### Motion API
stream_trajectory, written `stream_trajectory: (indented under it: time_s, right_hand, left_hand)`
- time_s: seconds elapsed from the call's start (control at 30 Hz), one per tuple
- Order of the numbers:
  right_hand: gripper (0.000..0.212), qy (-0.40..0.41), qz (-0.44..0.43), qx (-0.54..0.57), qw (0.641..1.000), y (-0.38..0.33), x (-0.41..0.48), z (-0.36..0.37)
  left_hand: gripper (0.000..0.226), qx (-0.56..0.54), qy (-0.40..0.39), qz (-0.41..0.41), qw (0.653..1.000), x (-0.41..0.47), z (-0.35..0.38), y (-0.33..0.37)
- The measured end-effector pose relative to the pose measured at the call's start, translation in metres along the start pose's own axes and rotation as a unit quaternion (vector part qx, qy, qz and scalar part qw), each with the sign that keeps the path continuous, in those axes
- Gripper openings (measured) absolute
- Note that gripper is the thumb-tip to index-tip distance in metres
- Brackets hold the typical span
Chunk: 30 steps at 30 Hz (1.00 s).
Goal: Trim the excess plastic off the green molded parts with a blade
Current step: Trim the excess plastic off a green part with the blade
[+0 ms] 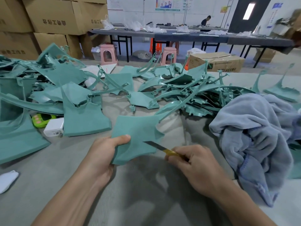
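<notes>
Left grip (102,152) closes on the near corner of a green molded part (136,132), thumb pressed flat on top and fingers curled beneath, holding it tilted, lifted off the desk (146,193). Right grip (193,163) wraps tight round the yellow handle of a blade (153,145), whose dark tip lies on the part's face near its right edge. Behind, from the left: a heap of green parts (73,88), a small green gadget (41,119) just beside a white box (53,127), a second tangled heap (187,92) mid-desk, and a crumpled blue-grey cloth (260,128) at the right.
</notes>
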State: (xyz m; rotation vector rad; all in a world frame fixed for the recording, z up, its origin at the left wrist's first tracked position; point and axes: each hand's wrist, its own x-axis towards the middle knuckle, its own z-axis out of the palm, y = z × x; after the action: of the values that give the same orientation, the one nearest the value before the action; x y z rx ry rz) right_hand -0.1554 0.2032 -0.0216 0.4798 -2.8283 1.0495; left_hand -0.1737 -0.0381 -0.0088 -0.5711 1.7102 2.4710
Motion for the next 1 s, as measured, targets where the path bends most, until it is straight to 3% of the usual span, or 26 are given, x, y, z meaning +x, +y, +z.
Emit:
stream_trajectory:
  time_s: [0.13, 0.23, 0.33, 0.4, 0.53, 0.63, 0.7, 0.83, 0.9, 1.0]
  right_hand:
    - [0.028, 0.083, 0.034, 0.029, 0.996, 0.001, 0.002, 0.0]
    - [0.045, 0.042, -0.01, 0.031, 0.999, -0.01, -0.001, 0.003]
    - [0.033, 0.065, 0.001, 0.014, 0.998, -0.007, 0.0, 0.004]
    - [0.029, 0.102, 0.028, 0.065, 0.992, -0.002, 0.001, 0.0]
    - [0.045, 0.021, 0.012, 0.075, 0.997, -0.003, -0.002, -0.004]
    - [0.033, 0.066, 0.04, 0.046, 0.996, 0.003, 0.0, -0.003]
    - [0.036, 0.093, 0.04, 0.072, 0.992, 0.005, 0.0, -0.006]
    - [0.035, 0.011, 0.009, 0.062, 0.998, -0.001, -0.002, -0.004]
    - [0.027, 0.046, 0.036, 0.049, 0.997, 0.002, 0.0, -0.002]
    - [0.024, 0.093, 0.046, 0.146, 0.984, 0.005, 0.002, -0.007]
  left_hand:
    - [0.015, -0.007, 0.016, 0.002, 1.0, 0.004, 0.0, 0.002]
    - [0.017, -0.013, 0.003, -0.007, 1.0, 0.004, 0.001, 0.001]
    - [0.016, -0.016, -0.004, -0.011, 1.0, 0.003, 0.002, 0.0]
    - [0.014, -0.009, 0.008, -0.004, 1.0, 0.004, 0.002, 0.0]
    - [0.017, 0.007, -0.001, 0.009, 1.0, 0.002, 0.002, 0.0]
    - [0.019, 0.007, -0.019, 0.006, 1.0, 0.0, 0.005, -0.001]
    - [0.017, 0.012, -0.013, 0.009, 1.0, 0.0, 0.006, 0.0]
    - [0.018, 0.012, -0.015, 0.003, 1.0, -0.001, 0.003, 0.0]
    - [0.017, 0.01, -0.011, 0.004, 1.0, -0.001, 0.003, 0.0]
    - [0.016, 0.011, 0.0, 0.006, 1.0, 0.0, 0.004, 0.001]
